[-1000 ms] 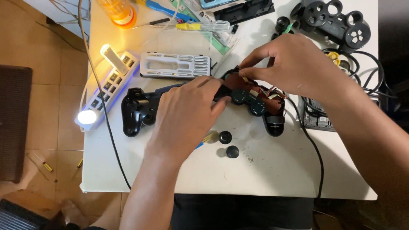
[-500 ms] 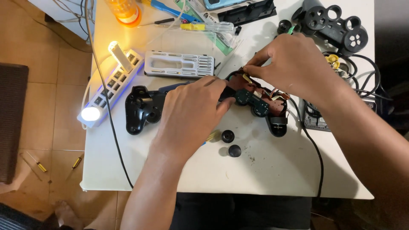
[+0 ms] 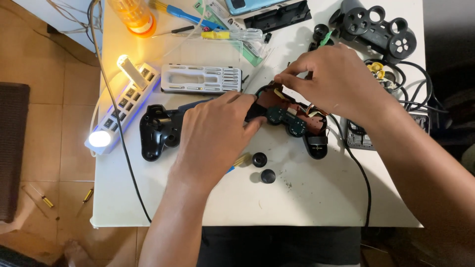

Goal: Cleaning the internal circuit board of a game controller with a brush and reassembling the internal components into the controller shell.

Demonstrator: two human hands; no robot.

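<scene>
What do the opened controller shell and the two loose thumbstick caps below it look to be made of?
Opened controller shell: seemingly moulded black plastic, semi-gloss, with soft highlights on its rounded handle. Thumbstick caps: black, matte, probably rubber or rubber-coated plastic; they show no glare. Neither is certain from looks.

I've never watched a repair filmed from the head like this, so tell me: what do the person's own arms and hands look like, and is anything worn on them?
Both are bare. The left hand and right hand wear no gloves, and no rings, watch or bracelet show. The forearms are uncovered as far as the picture's edge, with no sleeves in view. No cables or markings are attached to them.
</scene>
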